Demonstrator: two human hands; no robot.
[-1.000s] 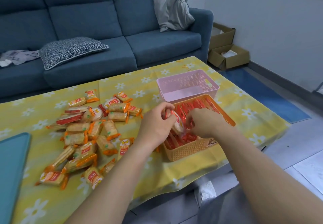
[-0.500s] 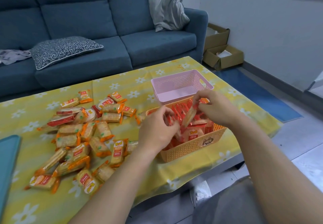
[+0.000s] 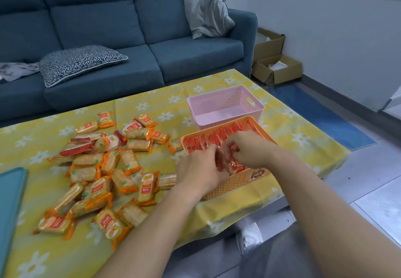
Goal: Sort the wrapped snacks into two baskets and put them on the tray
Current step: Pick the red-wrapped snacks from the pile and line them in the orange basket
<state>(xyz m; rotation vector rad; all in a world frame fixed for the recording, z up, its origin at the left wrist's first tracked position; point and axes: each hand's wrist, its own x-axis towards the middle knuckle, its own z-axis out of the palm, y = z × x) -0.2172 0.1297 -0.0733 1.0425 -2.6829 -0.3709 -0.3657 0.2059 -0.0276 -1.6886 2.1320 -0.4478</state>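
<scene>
An orange basket [image 3: 234, 185] at the table's near right holds several red-wrapped snacks [image 3: 219, 135] standing in a row. Both hands are inside it. My left hand [image 3: 199, 172] and my right hand [image 3: 249, 149] meet over the basket's front half, with their fingers curled round red packets there. Behind it stands an empty pink basket [image 3: 225, 104]. A loose pile of orange-wrapped snacks [image 3: 104, 164], with a few red ones mixed in, lies on the yellow tablecloth to the left. The teal tray [image 3: 10, 195] shows at the left edge.
The table's near edge runs close below the orange basket. A blue sofa [image 3: 104, 38] with two cushions stands behind the table. Cardboard boxes [image 3: 275, 69] and a blue mat [image 3: 314, 112] lie on the floor at right.
My right hand, which held a packet raised above the basket, has come down into it. Both hands now meet among the red packets. The view shifted slightly.
</scene>
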